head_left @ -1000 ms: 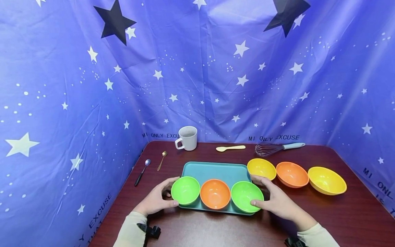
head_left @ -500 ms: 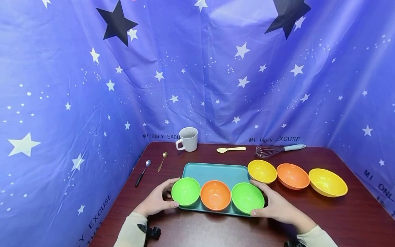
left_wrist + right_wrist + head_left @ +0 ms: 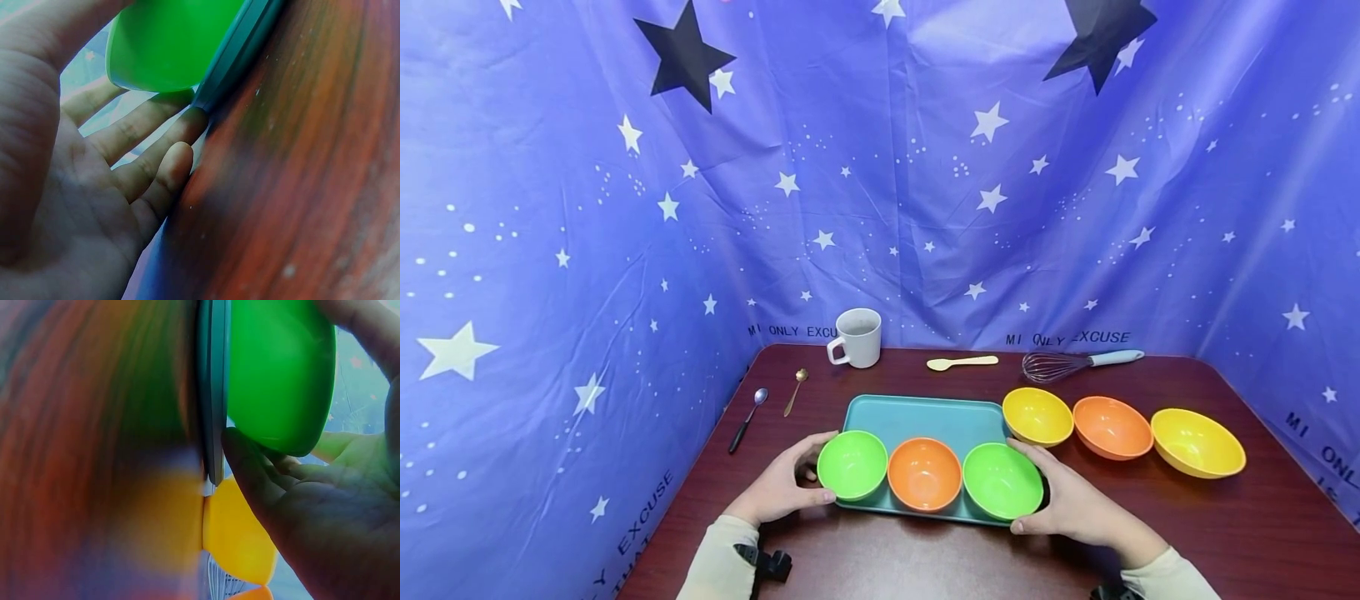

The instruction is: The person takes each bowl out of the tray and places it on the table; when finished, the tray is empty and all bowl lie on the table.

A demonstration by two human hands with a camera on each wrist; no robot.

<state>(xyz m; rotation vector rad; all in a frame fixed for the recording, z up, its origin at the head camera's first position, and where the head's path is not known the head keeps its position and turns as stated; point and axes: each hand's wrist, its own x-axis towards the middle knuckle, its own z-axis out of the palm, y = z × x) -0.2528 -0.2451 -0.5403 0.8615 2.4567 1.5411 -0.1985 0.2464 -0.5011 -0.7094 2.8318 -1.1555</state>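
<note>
Three bowls stand in a row along the near side of a teal tray (image 3: 925, 417): a green bowl (image 3: 852, 465) on the left, an orange bowl (image 3: 924, 474) in the middle, another green bowl (image 3: 1003, 481) on the right. My left hand (image 3: 782, 483) is spread beside the left green bowl, thumb at its near side. In the left wrist view, relaxed fingers (image 3: 147, 165) lie against the tray edge and below the bowl. My right hand (image 3: 1067, 500) spans the right green bowl loosely, thumb by its near rim; its fingers (image 3: 247, 465) reach the tray edge and bowl underside.
A yellow bowl (image 3: 1037, 417), an orange bowl (image 3: 1112, 427) and a larger yellow bowl (image 3: 1198, 443) stand right of the tray. Behind are a mug (image 3: 858, 337), a cream spoon (image 3: 962, 363) and a whisk (image 3: 1082, 363). Two small spoons, one black-handled (image 3: 748, 421) and one gold (image 3: 795, 392), lie left.
My right thumb has slid from over the right green bowl's rim to its near outer side. The left hand and the bowls look still; the view has shifted slightly.
</note>
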